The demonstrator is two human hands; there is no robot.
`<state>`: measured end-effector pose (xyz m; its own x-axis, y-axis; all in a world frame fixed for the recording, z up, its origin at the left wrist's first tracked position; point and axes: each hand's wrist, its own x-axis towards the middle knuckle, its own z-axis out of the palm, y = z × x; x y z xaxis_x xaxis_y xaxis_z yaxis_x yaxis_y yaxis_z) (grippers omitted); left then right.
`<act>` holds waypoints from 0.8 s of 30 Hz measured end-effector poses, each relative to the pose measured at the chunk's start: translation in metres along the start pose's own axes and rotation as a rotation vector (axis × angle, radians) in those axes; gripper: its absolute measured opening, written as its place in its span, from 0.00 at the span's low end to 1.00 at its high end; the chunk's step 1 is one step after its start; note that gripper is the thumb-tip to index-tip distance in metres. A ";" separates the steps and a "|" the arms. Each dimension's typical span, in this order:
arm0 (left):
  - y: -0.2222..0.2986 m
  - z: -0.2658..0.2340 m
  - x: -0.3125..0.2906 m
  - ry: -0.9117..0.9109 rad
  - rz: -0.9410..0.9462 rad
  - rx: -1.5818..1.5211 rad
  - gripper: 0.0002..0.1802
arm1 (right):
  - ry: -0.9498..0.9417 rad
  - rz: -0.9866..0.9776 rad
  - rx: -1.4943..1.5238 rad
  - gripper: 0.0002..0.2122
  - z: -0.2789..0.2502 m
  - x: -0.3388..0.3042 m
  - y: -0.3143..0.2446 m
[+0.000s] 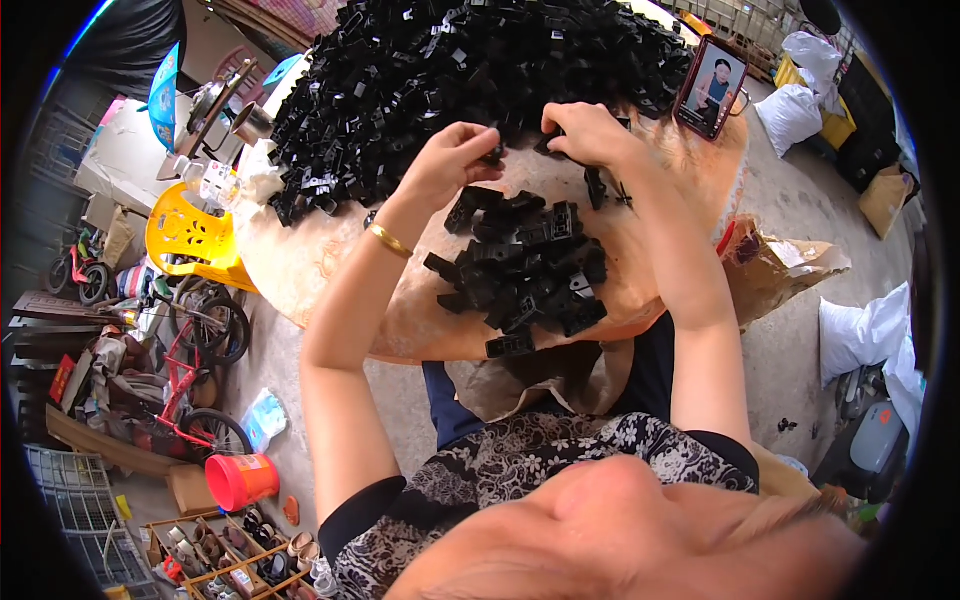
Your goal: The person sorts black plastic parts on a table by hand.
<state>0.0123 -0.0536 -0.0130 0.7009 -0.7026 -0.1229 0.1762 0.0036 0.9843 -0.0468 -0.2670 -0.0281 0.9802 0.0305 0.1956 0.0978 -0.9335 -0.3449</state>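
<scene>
Hazards, as judged:
- Slip: the small black piece (494,156) in your left hand (450,162) is mostly hidden by your fingers; a loose pinch or poor angle could drop it.
- Stray: loose black parts (596,188) lie just beside your right forearm; a sweep of that arm could scatter them.
- Fall: the front part (510,345) of the near pile (530,260) sits close to the rim of the table (300,265); a nudge could send it over.
- Slide: the large heap (450,80) is loosely stacked; pulling from its base could bring parts down.
- Knock: the phone (711,90) stands upright beside the heap, within reach of a spill.

Grip and position:
- Left: thumb and fingers closed on the small black piece, which sits at the fingertips, facing your other hand.
- Right: fingers of your right hand (592,137) curl down over a dark part (547,146); whether they clasp it, you cannot tell. It lies at the fingertips, between the heap and the near pile.
</scene>
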 end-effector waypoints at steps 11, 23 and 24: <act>-0.007 -0.016 -0.008 -0.033 -0.103 -0.233 0.19 | 0.507 -0.615 0.393 0.16 0.002 -0.005 -0.046; 0.002 -0.013 -0.028 -0.107 0.062 0.147 0.16 | 0.469 -0.508 0.262 0.21 0.007 -0.013 -0.063; 0.002 -0.010 -0.028 -0.083 0.110 0.232 0.15 | 0.400 -0.498 0.407 0.24 0.004 -0.012 -0.061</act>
<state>-0.0002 -0.0265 -0.0085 0.6466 -0.7627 -0.0118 -0.0681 -0.0731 0.9950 -0.0635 -0.2090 -0.0129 0.6738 0.2096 0.7086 0.6448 -0.6350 -0.4254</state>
